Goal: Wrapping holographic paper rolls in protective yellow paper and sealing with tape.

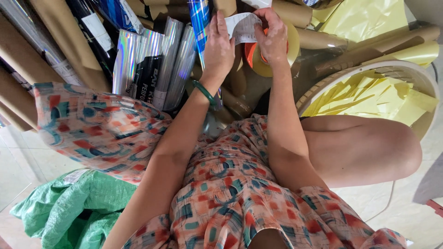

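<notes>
Nearest lay a patterned dress (230,184) over the lap, a green sack (69,207) at its left. Further out, the left hand (218,44) pinched a paper label (242,25) against a blue foil roll (200,18), while the right hand (273,37) gripped the label's other edge and a tape roll (281,50). The step looked like fixing the label; taping would need it held flat. Beyond lay cardboard tubes (318,39).
</notes>
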